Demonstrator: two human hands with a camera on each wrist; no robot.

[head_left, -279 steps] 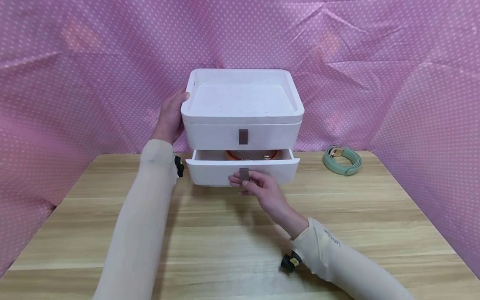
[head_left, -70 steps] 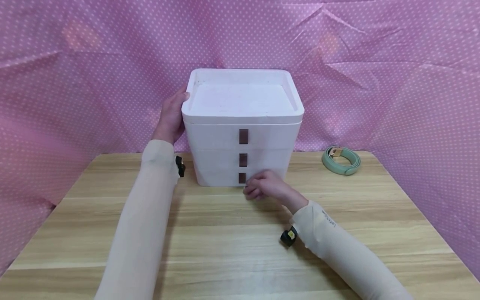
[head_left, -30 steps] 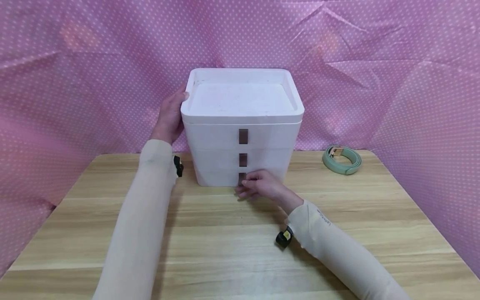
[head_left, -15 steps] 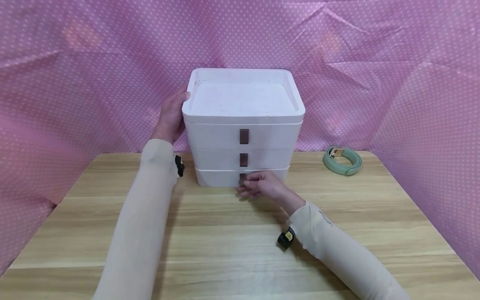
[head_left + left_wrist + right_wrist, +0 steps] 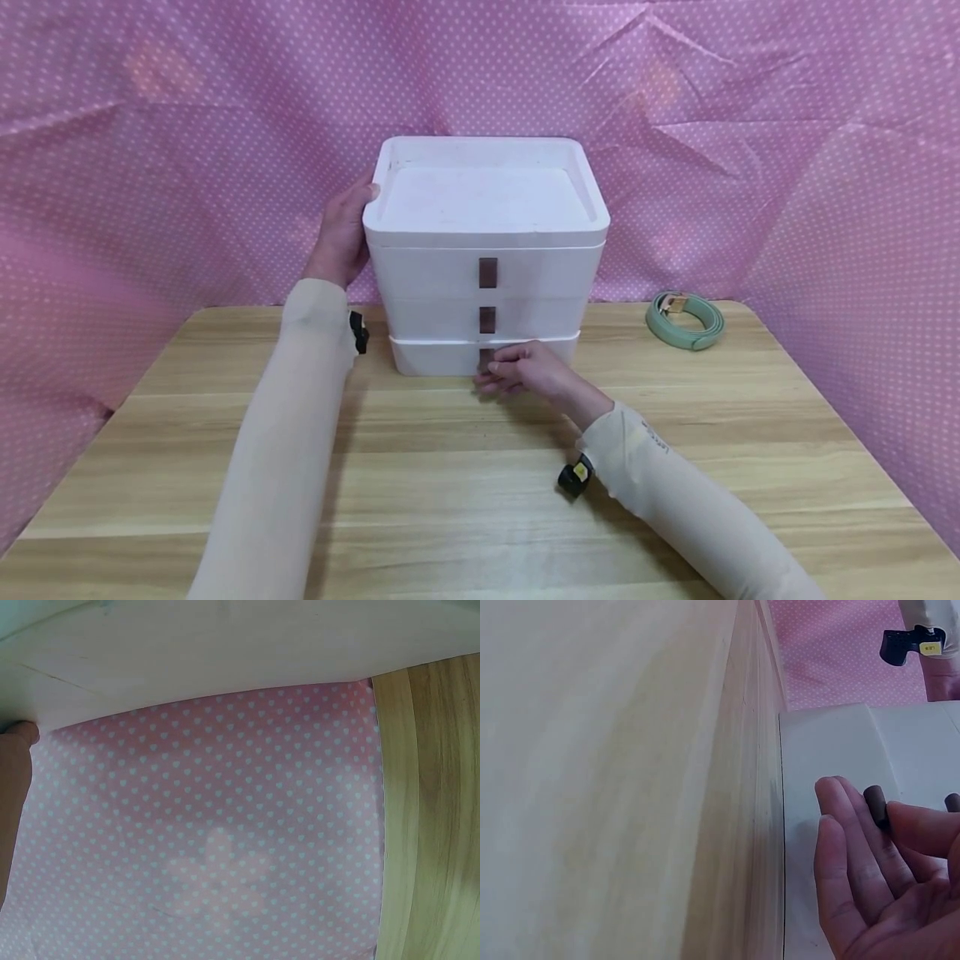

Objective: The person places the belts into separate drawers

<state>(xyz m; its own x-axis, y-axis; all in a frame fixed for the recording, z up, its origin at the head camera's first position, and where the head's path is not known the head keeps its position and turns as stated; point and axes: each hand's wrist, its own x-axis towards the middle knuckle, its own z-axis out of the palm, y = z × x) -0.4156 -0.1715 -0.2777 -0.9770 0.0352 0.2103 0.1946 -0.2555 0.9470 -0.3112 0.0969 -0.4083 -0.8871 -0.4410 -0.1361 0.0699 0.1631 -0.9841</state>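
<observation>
A white drawer unit [image 5: 431, 275] with a shallow tray top and three drawers stands at the back of the wooden table. My left hand [image 5: 343, 232] rests against its left side, thumb at the top rim; most of the fingers are hidden in the head view. With thumb and finger, my right hand [image 5: 525, 368] pinches the brown pull tab [image 5: 876, 806] of the bottom drawer [image 5: 435, 357]. That drawer sits slightly forward, a thin lip showing along its upper edge. The upper two drawers are closed, their brown tabs hanging in line.
On the right of the table [image 5: 450, 483] lies a coiled green belt [image 5: 684, 335] with a gold-coloured buckle. Pink dotted cloth [image 5: 720, 167] hangs behind the unit and along both sides. A small black camera [image 5: 575, 477] is worn at my right wrist.
The middle drawer, pulled out at first with an orange-brown thing inside, has closed. My right hand has moved down to the lowest tab, and the bottom drawer has come forward slightly. Left hand stays put.
</observation>
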